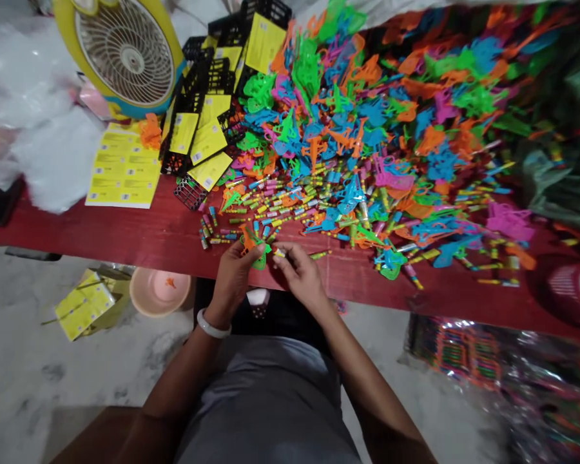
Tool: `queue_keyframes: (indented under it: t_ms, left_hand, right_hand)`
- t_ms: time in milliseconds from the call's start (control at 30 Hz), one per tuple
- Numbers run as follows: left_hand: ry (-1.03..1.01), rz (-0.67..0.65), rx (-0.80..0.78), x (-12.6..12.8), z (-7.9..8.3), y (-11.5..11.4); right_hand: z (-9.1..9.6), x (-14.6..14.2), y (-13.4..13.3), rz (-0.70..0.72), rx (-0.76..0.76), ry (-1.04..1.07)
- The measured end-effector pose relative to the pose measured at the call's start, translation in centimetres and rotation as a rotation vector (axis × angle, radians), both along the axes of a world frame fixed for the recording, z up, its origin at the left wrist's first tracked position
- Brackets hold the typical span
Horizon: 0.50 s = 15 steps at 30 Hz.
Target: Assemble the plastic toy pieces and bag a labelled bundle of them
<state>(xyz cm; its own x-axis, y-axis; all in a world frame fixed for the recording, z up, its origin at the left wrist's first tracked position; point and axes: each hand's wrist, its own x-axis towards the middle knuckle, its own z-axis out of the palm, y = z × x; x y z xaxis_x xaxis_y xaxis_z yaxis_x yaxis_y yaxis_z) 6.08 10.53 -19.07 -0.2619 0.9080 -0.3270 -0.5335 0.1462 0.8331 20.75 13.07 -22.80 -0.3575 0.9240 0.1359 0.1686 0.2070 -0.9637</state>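
Note:
My left hand (232, 276) is closed on small orange and green plastic toy pieces (254, 248) at the near edge of the red table (140, 235). A white bangle sits on that wrist. My right hand (301, 274) is beside it, fingers pinched on a small stick-like piece (280, 253) that touches the toy pieces. Just beyond my hands lie several small multicoloured tubes (275, 203). Behind them spreads a big heap of bright plastic toy shapes (367, 116) in orange, green, blue and pink.
Black mesh baskets with yellow cards (207, 122) stand at the back left, next to a yellow sheet (123, 167) and a yellow fan (125, 55). A pink bowl (159, 291) and yellow packets (83, 304) lie on the floor. Shiny packaged goods (468, 354) sit lower right.

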Motion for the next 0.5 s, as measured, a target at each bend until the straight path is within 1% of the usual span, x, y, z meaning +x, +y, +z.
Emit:
queue_keyframes:
  t_ms: [167,233,333,400,500]
  left_hand:
    - [0.037,0.013,-0.012,0.2,-0.5,-0.1]
    - [0.068,-0.002,0.01,0.2,-0.7,-0.1]
    - [0.09,-0.026,0.058,0.5,-0.8,-0.2]
    - [0.114,-0.027,0.059,0.8,-0.7,-0.2]
    - [0.199,0.002,0.054,1.1,-0.5,-0.1]
  right_hand:
    - [-0.2,-0.1,-0.3,-0.014,-0.096,0.085]
    - [-0.2,0.0,-0.2,-0.025,-0.126,0.111]
    - [-0.1,0.0,-0.2,-0.033,-0.13,0.131]
    - [0.0,-0.1,-0.3,-0.049,-0.138,0.142]
    - [0.1,-0.6,-0.7,-0.094,-0.129,0.147]
